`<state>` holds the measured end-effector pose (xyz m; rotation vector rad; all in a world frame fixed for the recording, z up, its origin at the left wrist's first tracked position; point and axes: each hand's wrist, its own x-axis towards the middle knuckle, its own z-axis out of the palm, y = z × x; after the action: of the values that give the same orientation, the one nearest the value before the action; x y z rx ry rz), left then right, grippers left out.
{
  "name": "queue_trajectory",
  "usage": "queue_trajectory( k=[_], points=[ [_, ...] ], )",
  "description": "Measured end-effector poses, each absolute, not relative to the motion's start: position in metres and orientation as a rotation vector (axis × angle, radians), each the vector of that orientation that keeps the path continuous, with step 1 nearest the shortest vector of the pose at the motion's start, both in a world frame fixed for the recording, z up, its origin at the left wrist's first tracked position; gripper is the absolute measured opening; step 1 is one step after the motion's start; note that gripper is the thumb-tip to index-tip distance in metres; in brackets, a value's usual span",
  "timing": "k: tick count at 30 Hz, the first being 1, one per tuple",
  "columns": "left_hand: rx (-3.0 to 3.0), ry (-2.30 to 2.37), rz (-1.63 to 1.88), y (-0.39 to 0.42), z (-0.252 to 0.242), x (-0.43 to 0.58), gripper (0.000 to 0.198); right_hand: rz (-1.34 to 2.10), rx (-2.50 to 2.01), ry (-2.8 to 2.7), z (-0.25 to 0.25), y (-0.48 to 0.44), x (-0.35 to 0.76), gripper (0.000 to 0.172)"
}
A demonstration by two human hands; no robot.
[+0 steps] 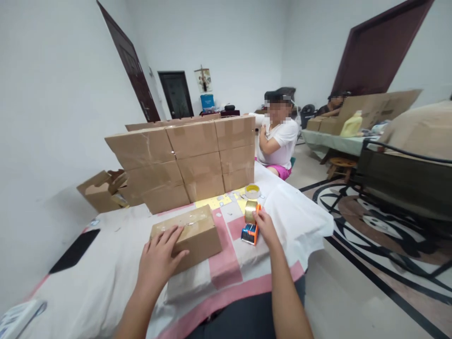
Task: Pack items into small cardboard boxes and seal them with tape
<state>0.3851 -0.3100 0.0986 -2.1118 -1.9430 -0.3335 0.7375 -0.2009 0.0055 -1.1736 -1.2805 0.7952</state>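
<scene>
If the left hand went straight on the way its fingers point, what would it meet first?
Beyond the box under the left hand, likely the stacked boxes, though depth is unclear.

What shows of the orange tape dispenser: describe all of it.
The tape dispenser has an orange, plastic-looking frame with a blue-and-black section at its near end. A shiny gold-brown tape roll sits at its far end. The right hand holds it by its right side, near the roll. It is over the patterned cloth, to the right of the cardboard box and apart from it. Whether it touches the cloth is unclear.
</scene>
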Motion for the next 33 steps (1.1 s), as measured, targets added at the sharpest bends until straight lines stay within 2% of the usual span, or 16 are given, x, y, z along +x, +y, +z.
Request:
queue_trajectory(
  k=[6,12,15,17,19,23,27,33],
  points=[
    [-2.075,-1.926,-0.352,-0.304,0.089,0.383,0.059,0.710,-1.182,-1.254,0.000,-0.198,0.719,0.037],
    [-2.044,-1.863,-0.455,-0.306,0.081,0.382,0.057,0.748,-1.037,-1.145,0.002,-0.204,0.713,0.054],
    [-2.047,-1.691,-0.730,-0.312,0.085,0.396,0.042,0.934,-0.836,-0.999,0.013,-0.216,0.706,0.058],
    [-2.173,-1.553,-0.954,-0.317,0.087,0.418,0.026,1.012,-0.734,-0.932,0.023,-0.227,0.698,0.053],
    [-2.371,-1.501,-1.127,-0.322,0.086,0.447,0.021,1.047,-0.665,-0.913,0.032,-0.238,0.689,0.048],
    [-2.639,-1.700,-1.321,-0.322,0.071,0.505,0.028,1.089,-0.613,-0.853,0.036,-0.252,0.674,0.049],
    [-2.527,-1.988,-1.667,-0.312,0.051,0.528,0.041,1.088,-0.669,-0.697,0.031,-0.256,0.667,0.054],
    [-2.407,-2.081,-1.907,-0.299,0.038,0.522,0.049,1.077,-0.707,-0.707,0.033,-0.256,0.666,0.061]
  ],
)
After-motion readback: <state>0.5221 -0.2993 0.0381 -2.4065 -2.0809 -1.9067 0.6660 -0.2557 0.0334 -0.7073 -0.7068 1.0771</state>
